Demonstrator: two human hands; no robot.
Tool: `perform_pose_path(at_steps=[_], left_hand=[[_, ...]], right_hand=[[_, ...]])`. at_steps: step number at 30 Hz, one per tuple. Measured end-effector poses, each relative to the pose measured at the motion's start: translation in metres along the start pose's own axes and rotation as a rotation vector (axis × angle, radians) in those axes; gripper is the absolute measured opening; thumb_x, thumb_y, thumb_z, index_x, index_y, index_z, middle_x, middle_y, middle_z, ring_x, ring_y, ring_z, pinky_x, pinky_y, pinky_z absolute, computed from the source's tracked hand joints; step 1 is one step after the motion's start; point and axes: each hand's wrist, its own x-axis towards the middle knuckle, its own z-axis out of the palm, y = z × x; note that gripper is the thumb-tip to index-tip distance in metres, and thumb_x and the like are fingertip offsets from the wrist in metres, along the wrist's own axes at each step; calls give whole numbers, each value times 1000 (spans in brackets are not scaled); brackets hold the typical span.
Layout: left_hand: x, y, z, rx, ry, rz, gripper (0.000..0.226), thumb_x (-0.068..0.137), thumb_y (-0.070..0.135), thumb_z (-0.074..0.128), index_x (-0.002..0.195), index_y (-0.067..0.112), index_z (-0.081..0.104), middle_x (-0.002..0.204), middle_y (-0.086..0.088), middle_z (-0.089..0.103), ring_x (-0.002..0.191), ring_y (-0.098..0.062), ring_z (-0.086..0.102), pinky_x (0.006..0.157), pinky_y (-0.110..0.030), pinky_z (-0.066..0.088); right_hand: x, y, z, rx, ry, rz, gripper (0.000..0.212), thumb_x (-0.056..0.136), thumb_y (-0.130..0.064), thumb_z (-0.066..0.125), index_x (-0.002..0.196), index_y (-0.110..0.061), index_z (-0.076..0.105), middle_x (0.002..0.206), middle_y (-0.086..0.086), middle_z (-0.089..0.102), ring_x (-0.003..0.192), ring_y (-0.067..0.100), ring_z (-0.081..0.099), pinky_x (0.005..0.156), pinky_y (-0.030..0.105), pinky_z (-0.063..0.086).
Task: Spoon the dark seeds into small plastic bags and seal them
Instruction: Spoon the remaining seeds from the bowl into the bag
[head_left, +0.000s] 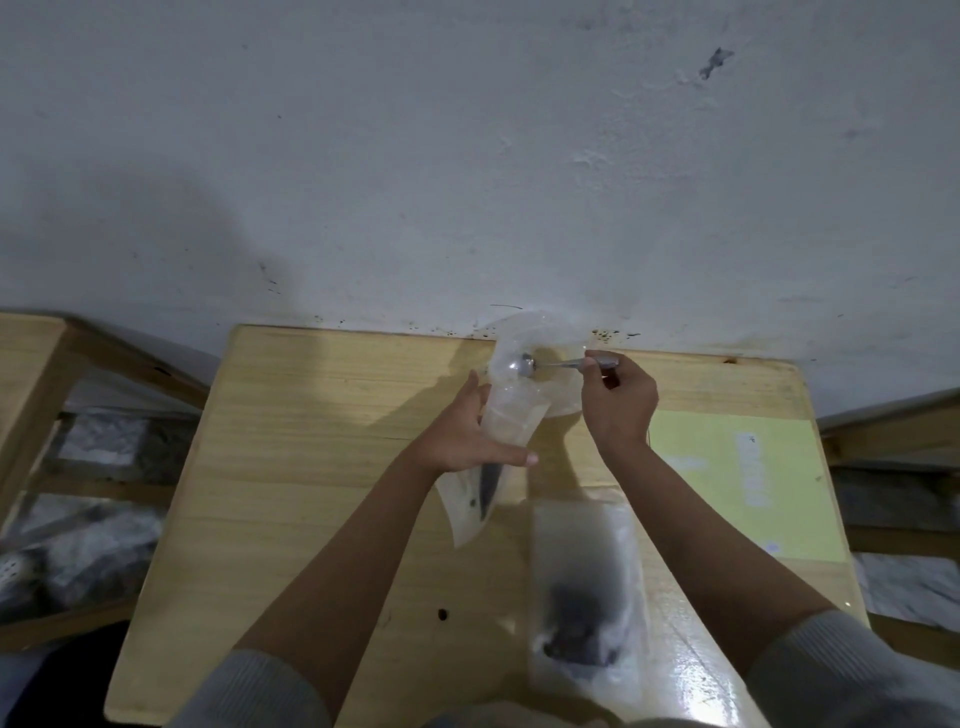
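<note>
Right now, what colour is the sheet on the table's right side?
Pale yellow sheet, seen best in the head view.

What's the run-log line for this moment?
phase: spooning | left hand: holds small plastic bag | right hand: holds spoon, bowl at bag mouth | filled bag: flat on wooden table

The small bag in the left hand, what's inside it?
A few dark seeds lie low inside the small bag. The left hand hides part of it.

Two hands (467, 431) (618, 400), one spoon (558, 364), two clear plastic bags (498, 441) (584, 587), one clear plastic dish (561, 332), one yellow sheet (737, 478), one tabletop (322, 467).
</note>
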Motion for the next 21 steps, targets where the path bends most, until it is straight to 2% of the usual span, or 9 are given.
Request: perform_pose_path(at_steps=[2, 5, 7, 10, 15, 18, 21], left_hand=[[5, 1, 1, -46, -7, 10, 115, 42, 53, 89, 140, 32, 32, 133, 11, 51, 120, -12, 51, 99, -39, 47], [6, 2, 4, -84, 34, -1, 102, 44, 49, 88, 132, 28, 42, 122, 12, 56, 115, -12, 54, 92, -34, 49], [6, 2, 5, -103, 74, 2, 96, 47, 45, 89, 129, 24, 43, 119, 10, 54, 112, -11, 54, 86, -29, 49], [4, 5, 5, -112, 109, 29, 83, 57, 33, 90, 123, 26, 41, 116, 11, 51, 106, -7, 52, 78, -22, 45], [4, 6, 5, -82, 119, 49, 79, 59, 32, 89, 119, 29, 39, 124, 4, 44, 110, -11, 50, 85, -27, 43], [6, 6, 6, -79, 133, 55, 77, 57, 33, 90, 116, 29, 41, 124, 5, 41, 110, -10, 49, 89, -28, 43], [11, 7, 5, -84, 132, 53, 79, 47, 50, 89, 112, 26, 51, 121, 4, 49, 108, -11, 55, 91, -34, 50]], right_hand=[[1, 5, 2, 78, 12, 114, 11, 84, -11, 64, 90, -12, 73, 79, -3, 69, 71, 11, 60, 69, 18, 46], [2, 8, 3, 144, 17, 216, 14, 83, -13, 66, 93, -17, 74, 67, -1, 63, 65, 14, 55, 68, 26, 47], [2, 6, -2, 116, 14, 160, 12, 83, -14, 66, 92, -16, 74, 73, -1, 66, 66, 11, 57, 68, 23, 47], [-3, 0, -12, 46, 51, -31, 10, 85, -13, 63, 88, -15, 73, 83, -4, 70, 62, -2, 57, 63, 12, 43], [-11, 5, -17, 6, 154, -244, 10, 86, -8, 62, 89, -11, 71, 85, -7, 67, 65, -4, 57, 59, 7, 41], [-12, 9, -11, 37, 137, -169, 12, 86, -8, 61, 84, -16, 70, 83, -5, 68, 63, -3, 56, 58, 7, 40], [-8, 11, -7, 62, 91, -70, 14, 86, -8, 60, 80, -17, 69, 79, -5, 68, 62, -4, 56, 62, 10, 42]])
